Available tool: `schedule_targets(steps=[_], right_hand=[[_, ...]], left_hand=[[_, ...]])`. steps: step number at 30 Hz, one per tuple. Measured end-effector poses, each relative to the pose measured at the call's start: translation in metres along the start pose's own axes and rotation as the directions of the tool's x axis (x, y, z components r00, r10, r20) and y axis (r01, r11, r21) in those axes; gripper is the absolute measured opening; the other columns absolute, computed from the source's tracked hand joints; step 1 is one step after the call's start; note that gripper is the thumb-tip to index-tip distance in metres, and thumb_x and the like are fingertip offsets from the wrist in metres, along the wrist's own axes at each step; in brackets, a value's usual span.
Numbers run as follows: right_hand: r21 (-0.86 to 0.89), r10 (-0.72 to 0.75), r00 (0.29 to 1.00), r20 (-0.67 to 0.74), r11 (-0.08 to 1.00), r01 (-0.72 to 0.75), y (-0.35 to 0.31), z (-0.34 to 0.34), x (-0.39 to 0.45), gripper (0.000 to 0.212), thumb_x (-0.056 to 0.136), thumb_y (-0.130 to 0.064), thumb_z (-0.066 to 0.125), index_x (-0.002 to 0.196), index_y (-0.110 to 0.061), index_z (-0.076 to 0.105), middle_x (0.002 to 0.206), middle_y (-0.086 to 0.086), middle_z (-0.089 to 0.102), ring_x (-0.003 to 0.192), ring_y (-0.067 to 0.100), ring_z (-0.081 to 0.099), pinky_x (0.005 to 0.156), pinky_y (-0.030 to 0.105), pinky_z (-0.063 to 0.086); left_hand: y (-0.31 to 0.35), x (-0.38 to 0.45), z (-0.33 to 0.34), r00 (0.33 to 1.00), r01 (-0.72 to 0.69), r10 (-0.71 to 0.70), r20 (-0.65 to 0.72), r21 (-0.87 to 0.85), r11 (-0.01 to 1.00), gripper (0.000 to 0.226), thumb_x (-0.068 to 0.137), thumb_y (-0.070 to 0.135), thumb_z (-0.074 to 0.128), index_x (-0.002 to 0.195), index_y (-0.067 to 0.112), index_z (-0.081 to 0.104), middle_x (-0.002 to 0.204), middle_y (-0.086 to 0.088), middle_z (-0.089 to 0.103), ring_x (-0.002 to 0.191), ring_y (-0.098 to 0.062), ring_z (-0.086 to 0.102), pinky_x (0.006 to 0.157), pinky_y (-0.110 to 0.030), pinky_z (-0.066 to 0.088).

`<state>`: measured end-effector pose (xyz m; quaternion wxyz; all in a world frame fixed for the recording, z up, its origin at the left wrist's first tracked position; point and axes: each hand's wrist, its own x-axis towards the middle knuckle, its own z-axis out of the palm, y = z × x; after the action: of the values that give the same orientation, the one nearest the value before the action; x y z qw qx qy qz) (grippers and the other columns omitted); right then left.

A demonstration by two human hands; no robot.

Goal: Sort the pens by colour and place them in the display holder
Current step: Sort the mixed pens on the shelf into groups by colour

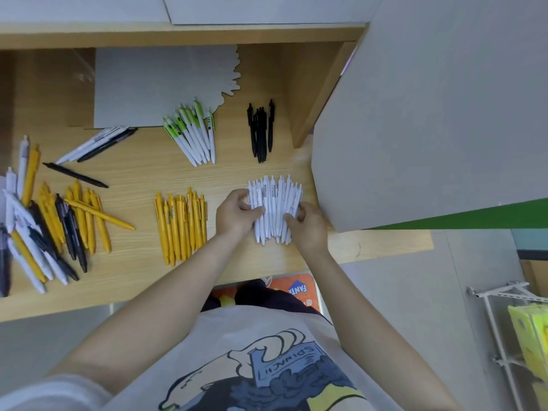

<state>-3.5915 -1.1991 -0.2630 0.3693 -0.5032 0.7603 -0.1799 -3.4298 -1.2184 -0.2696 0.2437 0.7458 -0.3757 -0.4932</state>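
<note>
Hands: left hand (pixel 237 213) and right hand (pixel 307 223) are squeezing the fan of white plastic pens (pixel 275 212) from both sides, fingers curling round it.
Desk: light wooden desk (pixel 142 173) is carrying everything.
Unsorted: mixed heap of yellow, black and white pens (pixel 44 229) is waiting at far left.
Sorted: 4 groups are lying apart, namely white, yellow pens (pixel 181 226), green-topped white pens (pixel 192 134) and black pens (pixel 261 132).
Holder: not identifiable; judging by this, no pens are standing in one yet.

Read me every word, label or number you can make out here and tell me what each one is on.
"FANTA", seen upside down: on the orange box under the desk.
"SPINACH", roughly, seen upside down and partly unclear: on the can drawn on the T-shirt.
Small dark print on the white pens held by both hands: too small to read.
Print on the green-capped pens and yellow pens: too blurred to read.
</note>
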Motion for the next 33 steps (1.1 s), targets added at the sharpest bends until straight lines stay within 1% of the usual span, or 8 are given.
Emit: schedule_targets(steps=[4, 11, 17, 19, 23, 25, 29, 33], right_hand=[[-0.034, -0.043, 0.997, 0.061, 0.998, 0.045, 0.005, -0.001, -0.002, 0.031, 0.091, -0.032, 0.066, 0.116, -0.014, 0.06, 0.1, 0.0, 0.05, 0.084, 0.008, 0.047, 0.074, 0.021, 0.038], [0.043, -0.054, 0.992, 0.111, 0.998, 0.049, -0.002, 0.003, -0.001, 0.043, 0.091, -0.037, 0.067, 0.126, -0.016, 0.057, 0.107, 0.004, 0.052, 0.093, 0.013, 0.054, 0.081, 0.024, 0.045], [0.013, -0.076, 0.989, 0.126, 0.997, 0.075, -0.005, 0.002, 0.005, 0.038, 0.092, -0.036, 0.064, 0.126, -0.018, 0.058, 0.101, 0.0, 0.048, 0.084, 0.007, 0.047, 0.075, 0.023, 0.042], [-0.077, -0.084, 0.993, 0.088, 0.993, 0.091, -0.005, 0.003, 0.003, 0.038, 0.093, -0.043, 0.059, 0.12, -0.016, 0.057, 0.1, 0.001, 0.048, 0.09, 0.013, 0.05, 0.074, 0.029, 0.045], [-0.231, -0.284, 0.956, -0.08, 0.938, 0.259, -0.027, 0.014, -0.01, 0.053, 0.09, -0.047, 0.048, 0.123, -0.007, 0.057, 0.102, 0.011, 0.054, 0.098, 0.029, 0.052, 0.076, 0.036, 0.047], [-0.222, -0.352, 0.931, -0.1, 0.92, 0.324, -0.049, 0.024, -0.015, 0.053, 0.09, -0.045, 0.048, 0.124, -0.005, 0.058, 0.107, 0.014, 0.057, 0.104, 0.03, 0.051, 0.081, 0.038, 0.044], [-0.097, -0.423, 0.906, 0.03, 0.901, 0.424, -0.093, 0.057, -0.019, 0.047, 0.094, -0.04, 0.048, 0.123, -0.005, 0.06, 0.115, 0.011, 0.061, 0.112, 0.026, 0.052, 0.095, 0.037, 0.042], [-0.032, -0.449, 0.843, 0.295, 0.877, 0.479, -0.147, 0.112, -0.027, 0.034, 0.096, -0.029, 0.058, 0.12, -0.005, 0.062, 0.113, 0.011, 0.062, 0.11, 0.024, 0.053, 0.088, 0.027, 0.039]], left_hand=[[0.0, 0.0, -0.001, 1.0, -0.025, 0.025, 0.0, 0.06, 0.998, 0.064, 0.08, 0.028, 0.082, 0.137, 0.02, 0.052, 0.103, -0.002, 0.064, 0.087, -0.009, 0.057, 0.068, -0.018, 0.04], [-0.006, 0.002, -0.001, 0.999, -0.031, 0.03, 0.02, 0.037, 0.999, 0.07, 0.08, 0.028, 0.082, 0.141, 0.022, 0.05, 0.099, 0.0, 0.063, 0.095, -0.016, 0.063, 0.087, -0.037, 0.055], [-0.005, 0.005, -0.006, 0.999, -0.036, 0.034, 0.028, 0.073, 0.997, 0.066, 0.083, 0.029, 0.079, 0.141, 0.022, 0.05, 0.091, 0.005, 0.06, 0.08, -0.002, 0.055, 0.065, -0.012, 0.04], [-0.004, 0.004, -0.009, 0.998, -0.037, 0.033, 0.057, 0.073, 0.997, 0.059, 0.088, 0.033, 0.073, 0.141, 0.023, 0.05, 0.094, 0.005, 0.061, 0.082, 0.0, 0.055, 0.068, -0.013, 0.042], [0.001, 0.0, -0.03, 0.995, -0.079, 0.074, 0.068, 0.077, 0.994, 0.05, 0.096, 0.041, 0.059, 0.141, 0.023, 0.049, 0.101, 0.006, 0.063, 0.094, -0.015, 0.065, 0.089, -0.04, 0.055], [0.002, -0.003, -0.054, 0.989, -0.148, 0.148, 0.012, 0.147, 0.978, 0.046, 0.098, 0.039, 0.055, 0.141, 0.022, 0.05, 0.105, 0.005, 0.061, 0.096, -0.015, 0.063, 0.087, -0.033, 0.05], [-0.021, -0.014, -0.133, 0.922, -0.279, 0.346, -0.172, 0.323, 0.904, 0.04, 0.1, 0.035, 0.051, 0.135, 0.016, 0.057, 0.121, 0.0, 0.058, 0.11, -0.015, 0.056, 0.09, -0.028, 0.041], [-0.088, -0.014, -0.224, 0.846, -0.171, 0.415, -0.334, 0.569, 0.805, 0.053, 0.095, 0.039, 0.047, 0.14, 0.009, 0.051, 0.145, -0.014, 0.048, 0.136, -0.032, 0.039, 0.112, -0.048, 0.033]])
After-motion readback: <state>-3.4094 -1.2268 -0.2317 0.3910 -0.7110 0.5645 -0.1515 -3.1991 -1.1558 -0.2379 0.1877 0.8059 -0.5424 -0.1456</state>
